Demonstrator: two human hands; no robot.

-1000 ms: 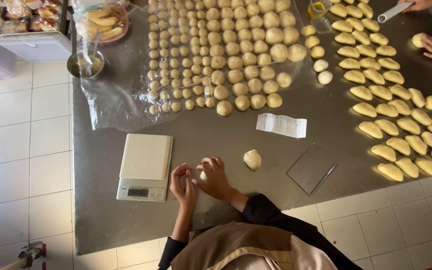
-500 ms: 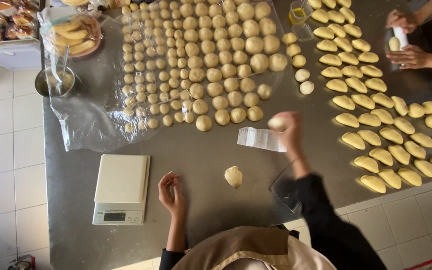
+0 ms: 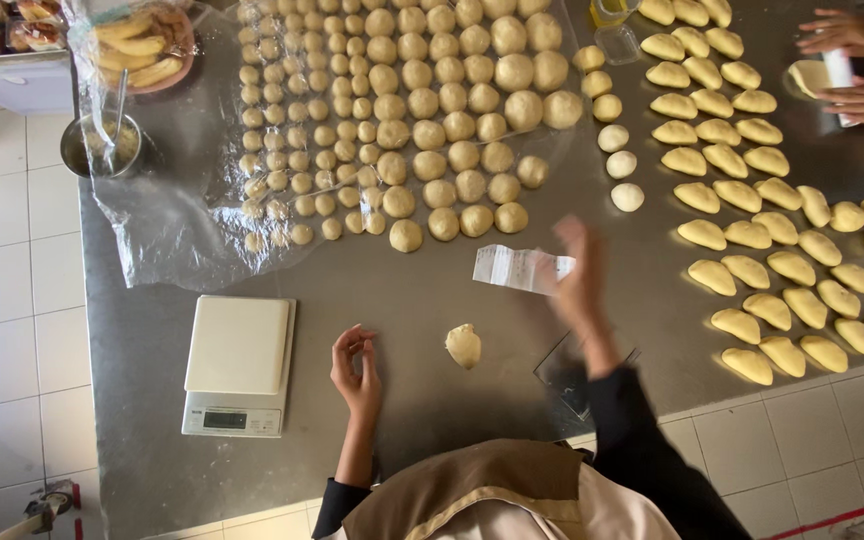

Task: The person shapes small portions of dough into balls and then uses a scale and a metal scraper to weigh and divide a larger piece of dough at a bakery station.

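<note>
The right hand [image 3: 580, 283] has drawn back from the dough rows toward six o'clock, empty now, blurred beside the paper slip [image 3: 517, 268].

your left hand [image 3: 357, 368] low near your body, fingers loosely curled, empty, your right hand [image 3: 579, 275] stretched forward, motion-blurred, dark sleeve

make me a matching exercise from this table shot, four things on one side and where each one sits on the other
Things:
1. white digital kitchen scale
2. small metal bowl with a spoon
3. folded half-moon dough pieces
4. single pale dough lump

Places:
A. right part of the steel table
B. far left edge, beside the clear plastic sheet
C. near left, front edge
D. between the left hand and right hand

Pairs: 1-C, 2-B, 3-A, 4-D
</note>
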